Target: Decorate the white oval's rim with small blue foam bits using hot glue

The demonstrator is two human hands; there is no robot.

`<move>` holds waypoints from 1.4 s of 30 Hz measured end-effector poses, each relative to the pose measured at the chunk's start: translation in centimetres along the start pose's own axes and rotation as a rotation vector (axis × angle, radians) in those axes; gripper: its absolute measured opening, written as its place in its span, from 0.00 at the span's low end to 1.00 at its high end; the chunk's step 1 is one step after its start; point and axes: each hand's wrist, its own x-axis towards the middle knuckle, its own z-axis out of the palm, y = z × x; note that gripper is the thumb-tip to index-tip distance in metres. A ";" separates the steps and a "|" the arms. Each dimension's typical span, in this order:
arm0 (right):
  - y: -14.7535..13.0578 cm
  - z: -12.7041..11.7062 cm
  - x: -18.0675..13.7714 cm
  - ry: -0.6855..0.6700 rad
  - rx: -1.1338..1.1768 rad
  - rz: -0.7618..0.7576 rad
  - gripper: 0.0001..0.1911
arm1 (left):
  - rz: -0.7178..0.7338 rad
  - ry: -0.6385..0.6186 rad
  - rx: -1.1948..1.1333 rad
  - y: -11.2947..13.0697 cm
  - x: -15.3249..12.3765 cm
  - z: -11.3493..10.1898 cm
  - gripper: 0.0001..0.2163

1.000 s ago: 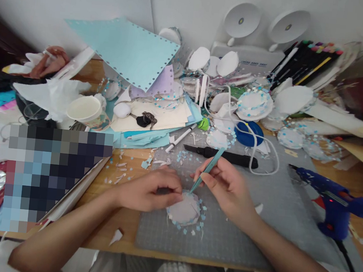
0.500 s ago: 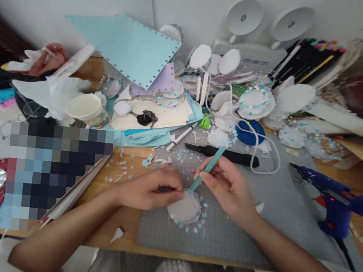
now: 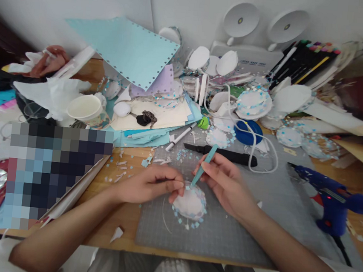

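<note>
My right hand [image 3: 225, 183] grips a pair of teal tweezers [image 3: 204, 165], slanted down so that their tips meet the upper edge of a white round disc [image 3: 189, 203]. Small blue and white pieces ring this disc, which lies on the grey cutting mat [image 3: 238, 240]. My left hand [image 3: 154, 184] is closed in a pinch at the disc's upper left edge; what is between the fingertips is too small to make out. A thin pale strand [image 3: 164, 220] curves down from under that hand over the mat.
Behind my hands lie a black utility knife [image 3: 221, 153], a white pen [image 3: 181, 137] and another trimmed disc [image 3: 218, 137]. A blue glue gun [image 3: 332, 197] rests at right, its red light on. A paper cup [image 3: 84, 108] stands left; more discs and papers crowd the back.
The disc has shifted slightly right and up, and its ring of small pieces shows more fully. My left fingers have lifted a little, and the thin strand now curves out at the left.
</note>
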 end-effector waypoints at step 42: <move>-0.8 -2.0 0.7 0.143 -0.566 -0.426 0.06 | -0.071 0.192 0.197 -0.2 0.3 0.8 0.12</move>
